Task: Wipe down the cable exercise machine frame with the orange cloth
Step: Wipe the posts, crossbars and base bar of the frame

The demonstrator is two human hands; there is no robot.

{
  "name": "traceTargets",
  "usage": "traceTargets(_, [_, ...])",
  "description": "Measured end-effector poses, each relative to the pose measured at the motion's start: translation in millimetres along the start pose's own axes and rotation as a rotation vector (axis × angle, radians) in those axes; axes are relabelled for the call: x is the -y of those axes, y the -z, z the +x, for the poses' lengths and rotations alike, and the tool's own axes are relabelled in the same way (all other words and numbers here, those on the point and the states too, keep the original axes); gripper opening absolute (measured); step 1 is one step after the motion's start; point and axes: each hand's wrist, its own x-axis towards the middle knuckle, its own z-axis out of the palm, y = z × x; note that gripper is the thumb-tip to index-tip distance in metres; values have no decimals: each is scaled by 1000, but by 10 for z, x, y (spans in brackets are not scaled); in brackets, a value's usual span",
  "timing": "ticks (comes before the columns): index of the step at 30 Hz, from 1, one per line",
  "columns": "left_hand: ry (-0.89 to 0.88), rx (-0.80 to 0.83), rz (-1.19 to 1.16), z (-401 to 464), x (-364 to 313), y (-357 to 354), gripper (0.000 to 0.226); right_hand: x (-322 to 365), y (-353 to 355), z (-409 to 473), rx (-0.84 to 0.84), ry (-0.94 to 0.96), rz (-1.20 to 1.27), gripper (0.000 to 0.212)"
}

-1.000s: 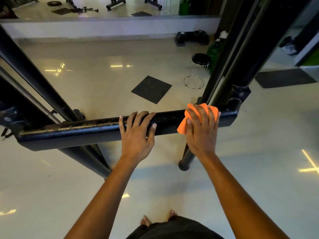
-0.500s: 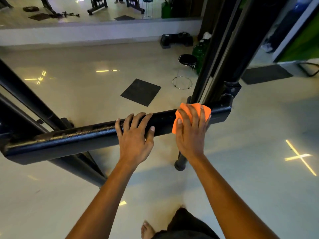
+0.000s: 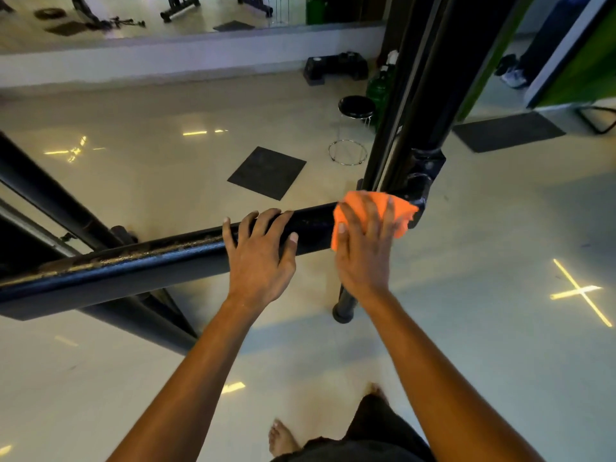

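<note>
Step in hand: wiping the horizontal crossbar [image 3: 160, 261] of the cable machine frame, at its right end. The right hand [image 3: 363, 251] lies flat on the orange cloth [image 3: 373, 208], fingers straight and slightly spread, pressing it onto the top of the bar just where it meets the upright post [image 3: 423, 105] and its joint bracket [image 3: 423, 181]. The cloth is bunched, draped over the bar's top and near face, its far edge touching the bracket. The left hand [image 3: 260, 258] rests on the same bar just beside the right, fingers spread and bent over the top edge, thumb on the near face — a bracing hold, as it appears.

Judgement: the stroke is at the bar's end. The next move calls for either working the cloth round the bracket and up the post, or reversing along the bar; the grimy, speckled stretch of bar to the left looks unwiped, and the bracing hand sits in the way of it.

Against the frame half a second back, the cloth sits further right, now against the bracket, and more of it shows beyond the fingertips. The left hand holds the same spot.
</note>
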Motion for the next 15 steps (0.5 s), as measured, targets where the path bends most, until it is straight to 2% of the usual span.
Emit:
traceTargets(2, [5, -3, -16, 55, -169, -92, 43, 12, -78, -37, 31, 159, -8, 50])
traceTargets(5, [39, 5, 3, 108, -365, -189, 46, -529, 76, 161, 77, 388, -77, 54])
traceTargets(8, [60, 1, 18, 135, -508, -267, 49, -1108, 290, 416, 55, 292, -49, 51])
traceTargets(12, [86, 17, 33, 209, -787, -420, 49, -923, 253, 395, -10, 138, 51, 43])
traceTargets(15, [111, -16, 23, 260, -1008, -547, 46, -815, 131, 273, 10, 324, 51, 49])
